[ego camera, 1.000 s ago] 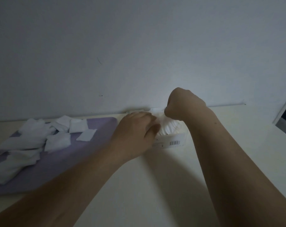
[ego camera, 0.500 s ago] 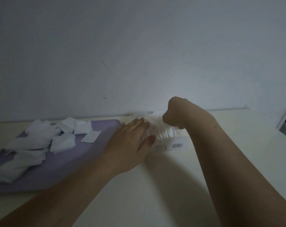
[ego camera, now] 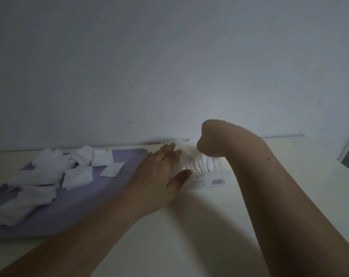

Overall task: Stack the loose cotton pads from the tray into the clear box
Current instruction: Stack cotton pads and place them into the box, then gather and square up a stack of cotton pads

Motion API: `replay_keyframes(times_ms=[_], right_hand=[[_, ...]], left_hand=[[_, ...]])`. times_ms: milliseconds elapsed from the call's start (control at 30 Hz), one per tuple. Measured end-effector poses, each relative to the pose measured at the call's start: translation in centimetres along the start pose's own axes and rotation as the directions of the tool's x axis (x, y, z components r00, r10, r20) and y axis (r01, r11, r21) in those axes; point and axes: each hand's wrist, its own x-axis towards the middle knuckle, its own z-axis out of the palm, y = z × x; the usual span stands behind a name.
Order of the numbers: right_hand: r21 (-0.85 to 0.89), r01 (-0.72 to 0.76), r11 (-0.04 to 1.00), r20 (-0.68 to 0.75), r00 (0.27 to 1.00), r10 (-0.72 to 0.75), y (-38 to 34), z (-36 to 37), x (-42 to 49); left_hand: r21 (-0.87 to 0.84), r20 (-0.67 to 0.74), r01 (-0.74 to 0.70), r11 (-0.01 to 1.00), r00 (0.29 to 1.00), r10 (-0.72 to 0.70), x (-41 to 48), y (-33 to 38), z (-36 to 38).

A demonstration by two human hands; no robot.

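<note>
A cream table [ego camera: 189, 226] is meeting a pale wall [ego camera: 169, 56]; the clear box [ego camera: 207, 181] is sitting against that wall, with a lilac tray [ego camera: 73, 206] of loose cotton pads [ego camera: 77, 176] lying left of the box. The left hand [ego camera: 159, 180] is pressing straight, joined fingers [ego camera: 167, 151] against the box's left end. The right hand [ego camera: 211, 138] is bending down over the box, its fingers hidden, so I cannot tell their spread.

One tray [ego camera: 79, 212], one clear box [ego camera: 206, 182], two hands
A left hand [ego camera: 157, 176] and a right hand [ego camera: 211, 141]; the loose cotton pads [ego camera: 77, 176] overlap too much to count.
</note>
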Motion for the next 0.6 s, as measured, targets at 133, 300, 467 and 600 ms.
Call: replay_keyframes(times_ms=[133,300,467,600], right_hand=[[0.022,0.087,0.996,0.001,0.996,-0.087,0.2,-0.2,0.3],[-0.015,0.089,0.996,0.053,0.995,-0.088,-0.7,1.2,0.5],[0.097,0.198,0.975,-0.166,0.97,-0.18,-3.1,2.0,-0.1],[0.315,0.45,0.836,-0.171,0.893,-0.416,-6.5,5.7,-1.1]], left_hand=[[0.006,-0.104,-0.03,1.0,0.994,0.03,-0.6,-0.3,-0.1],[0.014,-0.009,-0.078,0.997,0.997,0.079,-0.2,-0.6,0.7],[-0.037,0.005,-0.083,0.996,0.996,0.083,0.0,-1.0,0.2],[-0.146,-0.031,0.065,0.987,0.997,-0.07,-2.1,-5.6,-1.7]])
